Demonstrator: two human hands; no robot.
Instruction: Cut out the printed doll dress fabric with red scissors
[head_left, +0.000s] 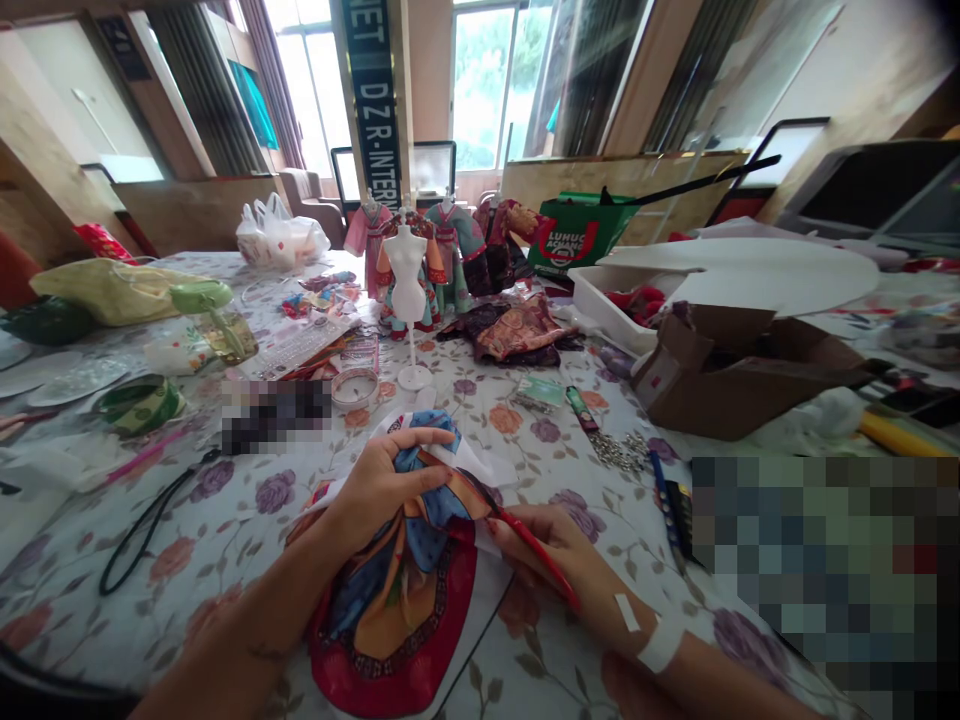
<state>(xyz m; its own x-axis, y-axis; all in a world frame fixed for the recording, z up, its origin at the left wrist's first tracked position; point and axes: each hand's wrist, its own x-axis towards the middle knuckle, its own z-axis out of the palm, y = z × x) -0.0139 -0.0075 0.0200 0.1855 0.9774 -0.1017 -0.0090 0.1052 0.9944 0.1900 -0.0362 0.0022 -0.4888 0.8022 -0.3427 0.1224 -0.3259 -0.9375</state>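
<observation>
My left hand point(386, 478) grips the upper, bunched part of a small doll dress point(397, 600) made of blue, orange and red fabric, which lies on a white sheet on the floral tablecloth point(225, 500). My right hand point(555, 550) holds a thin red tool point(536, 550), like a pen or small scissors, with its tip against the right side of the dress. White tape strips sit on my right wrist.
A white mini mannequin point(409, 290) stands behind the dress, with dressed doll forms point(450, 245) beyond it. A tape roll point(355, 388), open cardboard box point(735, 375), white tray point(615, 305), green basket point(581, 232), folded fabrics point(514, 332) and a black cord point(146, 525) crowd the table.
</observation>
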